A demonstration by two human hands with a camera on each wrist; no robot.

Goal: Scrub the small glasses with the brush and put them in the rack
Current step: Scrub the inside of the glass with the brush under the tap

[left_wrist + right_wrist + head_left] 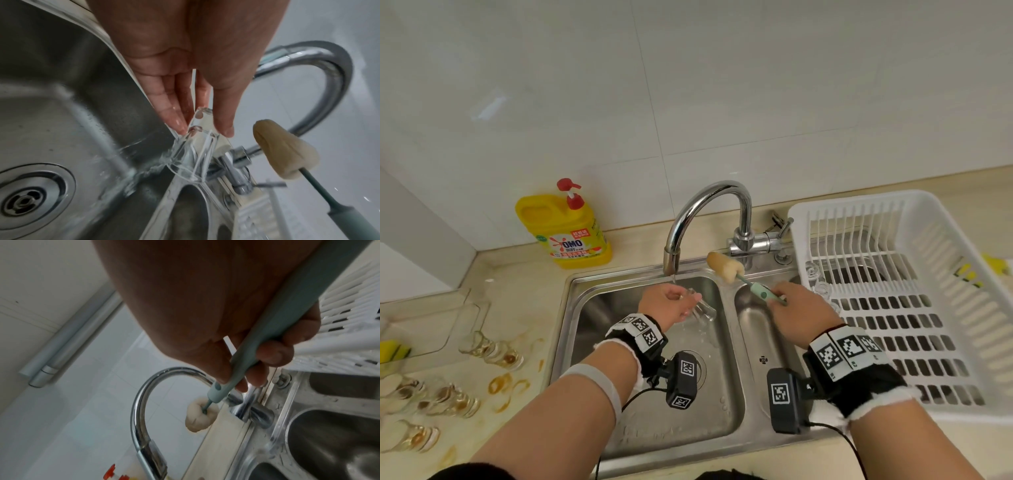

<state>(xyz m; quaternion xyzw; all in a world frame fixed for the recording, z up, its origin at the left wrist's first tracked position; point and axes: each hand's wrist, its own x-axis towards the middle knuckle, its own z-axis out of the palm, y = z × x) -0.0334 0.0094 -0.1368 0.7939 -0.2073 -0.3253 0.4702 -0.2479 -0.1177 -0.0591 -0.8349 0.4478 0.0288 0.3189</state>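
Observation:
My left hand holds a small clear glass between thumb and fingers, tilted mouth-down to the right under the running tap, over the left basin. Water spills from it. My right hand grips the green handle of the brush; its beige sponge head points up-left, clear of the glass. Two clean glasses stand in the white rack at its near-left corner.
The chrome tap arches over the double steel sink. A yellow detergent bottle stands behind the sink at left. Several dirty glasses lie on the stained counter at left, beside a yellow sponge.

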